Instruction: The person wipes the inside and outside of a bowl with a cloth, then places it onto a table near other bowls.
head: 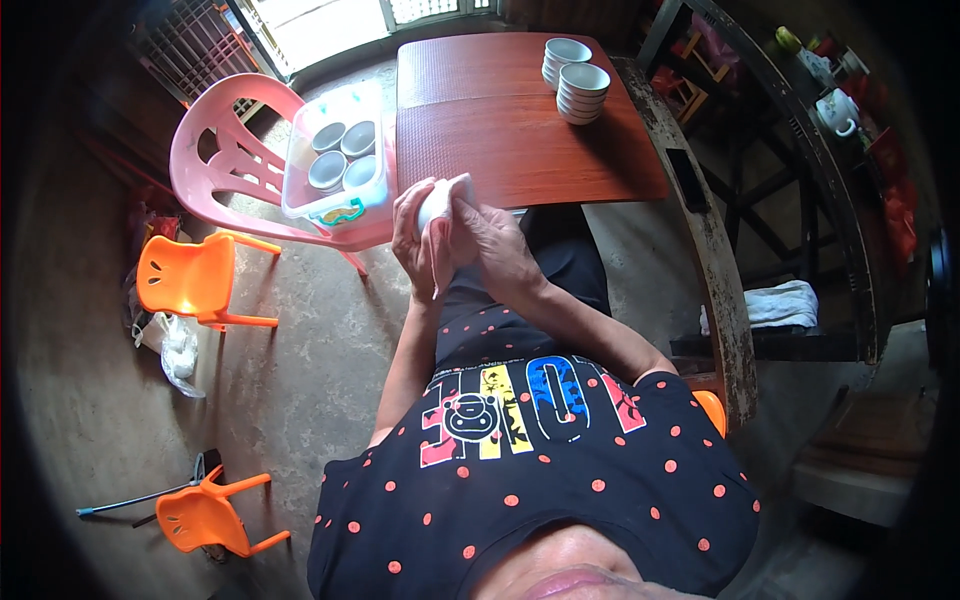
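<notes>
My left hand (411,234) is wrapped around a white bowl (429,210), mostly hidden by fingers and cloth. A pale pink cloth (441,244) drapes over the bowl's rim and hangs down between my hands. My right hand (504,247) pinches this cloth against the bowl. Both hands are in front of my body, just off the near edge of a red-brown wood-patterned table (480,142). On its far right stand two stacks of white bowls, a nearer stack (581,96) and a farther stack (564,52). Several more bowls (328,171) sit inside a clear plastic box (300,202) to the left.
A pink plastic chair (196,150) supports the box. Small orange chairs (191,277) stand on the concrete floor (315,360) at left. Along the right runs a worn wooden beam (720,300) bearing a dark phone (686,180). A folded white towel (780,304) lies beyond it.
</notes>
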Available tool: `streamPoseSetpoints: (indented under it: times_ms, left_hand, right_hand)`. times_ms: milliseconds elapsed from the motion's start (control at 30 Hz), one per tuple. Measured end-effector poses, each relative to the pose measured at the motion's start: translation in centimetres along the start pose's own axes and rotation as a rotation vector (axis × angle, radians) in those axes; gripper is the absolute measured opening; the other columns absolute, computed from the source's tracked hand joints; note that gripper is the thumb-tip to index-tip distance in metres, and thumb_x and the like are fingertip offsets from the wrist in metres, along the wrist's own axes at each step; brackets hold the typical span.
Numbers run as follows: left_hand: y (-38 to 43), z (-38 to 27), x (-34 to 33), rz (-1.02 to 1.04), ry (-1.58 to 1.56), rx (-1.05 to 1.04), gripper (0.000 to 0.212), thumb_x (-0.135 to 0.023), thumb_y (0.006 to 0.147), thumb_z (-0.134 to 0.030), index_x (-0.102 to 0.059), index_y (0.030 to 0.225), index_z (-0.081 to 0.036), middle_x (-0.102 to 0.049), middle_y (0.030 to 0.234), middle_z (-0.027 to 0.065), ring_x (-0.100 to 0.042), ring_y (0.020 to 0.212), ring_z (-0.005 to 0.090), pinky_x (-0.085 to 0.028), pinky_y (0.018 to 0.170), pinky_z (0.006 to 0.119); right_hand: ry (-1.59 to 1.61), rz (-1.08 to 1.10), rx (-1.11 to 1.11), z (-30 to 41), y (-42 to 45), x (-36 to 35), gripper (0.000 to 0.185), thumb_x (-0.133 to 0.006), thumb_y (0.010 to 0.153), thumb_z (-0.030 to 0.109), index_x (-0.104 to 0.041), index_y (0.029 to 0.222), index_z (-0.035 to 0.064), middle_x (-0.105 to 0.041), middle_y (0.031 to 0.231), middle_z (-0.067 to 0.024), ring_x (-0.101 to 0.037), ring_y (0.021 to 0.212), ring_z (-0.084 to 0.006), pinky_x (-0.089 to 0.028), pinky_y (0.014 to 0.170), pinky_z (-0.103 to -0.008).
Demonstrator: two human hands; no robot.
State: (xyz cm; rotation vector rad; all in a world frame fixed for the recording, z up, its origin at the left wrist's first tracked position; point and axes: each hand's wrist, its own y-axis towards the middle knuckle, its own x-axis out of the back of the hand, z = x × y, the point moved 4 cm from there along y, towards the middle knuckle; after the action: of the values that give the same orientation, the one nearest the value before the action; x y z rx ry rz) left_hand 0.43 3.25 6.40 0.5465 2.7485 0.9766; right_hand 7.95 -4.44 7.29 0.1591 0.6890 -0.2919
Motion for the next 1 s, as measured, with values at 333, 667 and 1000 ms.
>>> streamPoseSetpoints:
  times_ms: [333,667,1000]
  left_hand:
    - [-0.2,0.9,-0.5,0.327,-1.382,1.026,0.058,-0.042,0.093,-0.045,-0.054,0.116,0.007,-0.062,0.11,0.0216,-0.061,0.102,0.03,-0.046,0.094,0.039]
    - [-0.9,1.4,-1.0,0.097,-1.203,0.837,0.057,-0.042,0.091,-0.042,-0.049,0.121,0.005,-0.059,0.113,0.0219,-0.058,0.102,0.0295,-0.045,0.093,0.04]
    - [-0.5,-1.2,-0.8,0.109,-1.168,1.166,0.058,-0.044,0.088,-0.044,-0.059,0.108,0.008,-0.064,0.099,0.024,-0.063,0.09,0.035,-0.049,0.087,0.044]
  right_hand:
    - [-1.798,0.495,0.924,2.1,-2.7,0.3,0.036,-0.057,0.081,0.001,-0.06,0.117,0.0027,-0.062,0.113,-0.0172,-0.058,0.113,-0.0256,-0.04,0.105,-0.041]
    - [-0.925,0.078,0.299,-0.8,-2.1,-1.0,0.031,-0.063,0.087,0.011,-0.057,0.114,-0.0014,-0.064,0.096,-0.0187,-0.065,0.089,-0.0283,-0.052,0.078,-0.0314]
    - [-1.353,0.423,0.639,-0.1,-2.9,-2.7,0.035,-0.058,0.085,0.021,-0.051,0.111,-0.0022,-0.055,0.104,-0.0218,-0.055,0.1,-0.0377,-0.041,0.092,-0.0457]
